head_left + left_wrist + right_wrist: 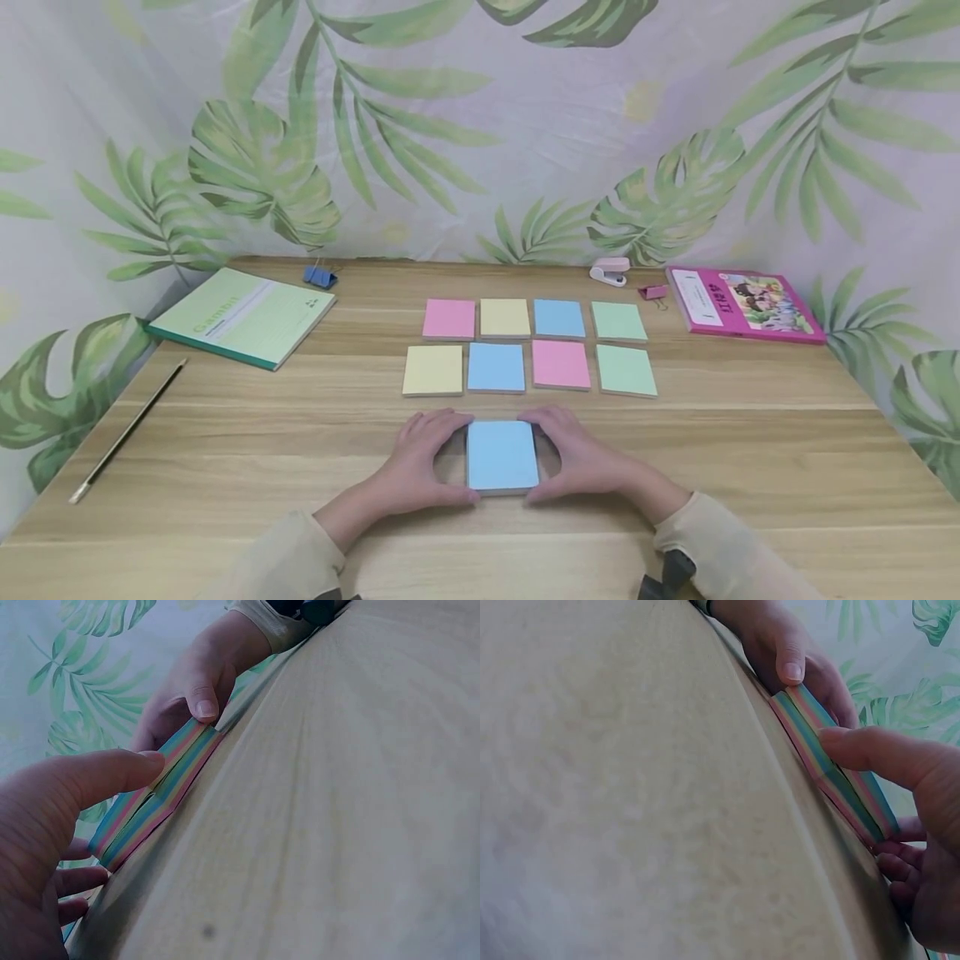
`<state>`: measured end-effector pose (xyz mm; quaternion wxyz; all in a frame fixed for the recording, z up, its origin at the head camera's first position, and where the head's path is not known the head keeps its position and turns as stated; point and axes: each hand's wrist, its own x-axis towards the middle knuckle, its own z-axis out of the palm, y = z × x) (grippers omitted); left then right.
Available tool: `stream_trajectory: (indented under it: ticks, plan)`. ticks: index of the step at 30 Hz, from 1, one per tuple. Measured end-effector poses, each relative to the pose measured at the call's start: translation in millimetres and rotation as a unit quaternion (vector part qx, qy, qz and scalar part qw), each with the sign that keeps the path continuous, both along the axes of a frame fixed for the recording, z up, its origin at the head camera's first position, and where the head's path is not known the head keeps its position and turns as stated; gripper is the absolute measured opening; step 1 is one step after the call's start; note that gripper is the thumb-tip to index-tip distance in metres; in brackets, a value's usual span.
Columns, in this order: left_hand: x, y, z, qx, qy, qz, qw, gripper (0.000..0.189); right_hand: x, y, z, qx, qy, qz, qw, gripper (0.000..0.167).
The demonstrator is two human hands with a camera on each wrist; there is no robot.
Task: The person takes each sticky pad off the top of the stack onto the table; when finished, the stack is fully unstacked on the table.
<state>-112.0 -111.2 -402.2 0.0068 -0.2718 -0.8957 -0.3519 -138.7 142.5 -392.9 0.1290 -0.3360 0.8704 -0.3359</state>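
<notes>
A blue-topped stack of sticky note pads (502, 455) lies at the near middle of the table. My left hand (423, 462) grips its left side, thumb at the near corner and fingers at the far corner. Mirroring it, my right hand (577, 457) holds the right side. In the left wrist view the stack (180, 780) shows blue, green, yellow and pink striped edges, with a gap line between two layers. The right wrist view shows the same striped edges (840, 780) between both thumbs. Just beyond, several square sticky note pads form two rows, including a blue pad (496, 367) and a pink pad (561, 364).
A green notebook (243, 317) and a pencil (129, 431) lie on the left. Toward the back are a blue binder clip (320, 277), a small stapler (610, 271) and a pink binder clip (653, 292). A pink book (745, 305) lies back right, before a leaf-patterned curtain (420, 125).
</notes>
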Motion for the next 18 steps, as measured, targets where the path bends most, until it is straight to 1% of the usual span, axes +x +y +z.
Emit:
stream_trajectory:
  ticks: [2,5,8,10,11,12,13,15,17,18]
  plan:
    - [0.1,-0.5,-0.2,-0.002,0.002,0.001,1.0,0.089,-0.3,-0.4,-1.0,-0.006,0.0,0.002,1.0,0.088]
    - [0.0,-0.5,-0.6,-0.01,0.008,0.001,0.9999,0.09,-1.0,2.0,1.5,-0.021,-0.019,0.007,0.9996,0.084]
    - [-0.2,0.0,-1.2,-0.021,0.013,-0.003,0.9997,0.091,-2.1,7.7,6.9,-0.041,-0.066,0.012,0.9969,0.083]
    - [-0.2,0.3,-1.4,-0.025,0.014,-0.007,0.9996,0.091,-3.4,12.4,10.2,-0.072,-0.118,0.02,0.9902,0.085]
    - [-0.1,0.4,-1.5,-0.028,0.013,-0.008,0.9995,0.091,-4.3,14.5,11.3,-0.092,-0.15,0.027,0.984,0.085]
    - [0.0,0.3,-1.6,-0.029,0.012,-0.009,0.9994,0.091,-5.1,16.5,12.1,-0.115,-0.184,0.035,0.9755,0.086]
    - [0.2,0.1,-1.6,-0.03,0.012,-0.01,0.9994,0.09,-6.0,18.3,12.6,-0.138,-0.216,0.044,0.9654,0.086]
    - [0.4,-0.2,-1.3,-0.03,0.013,-0.011,0.9994,0.089,-7.5,21.9,12.7,-0.18,-0.277,0.055,0.9423,0.087]
    - [0.5,-0.6,-1.2,-0.031,0.016,-0.012,0.9993,0.089,-8.9,25.7,12.7,-0.212,-0.311,0.06,0.9244,0.087]
    - [0.5,-0.8,-1.1,-0.03,0.018,-0.012,0.9993,0.089,-9.7,28.1,13.0,-0.224,-0.319,0.058,0.9189,0.087]
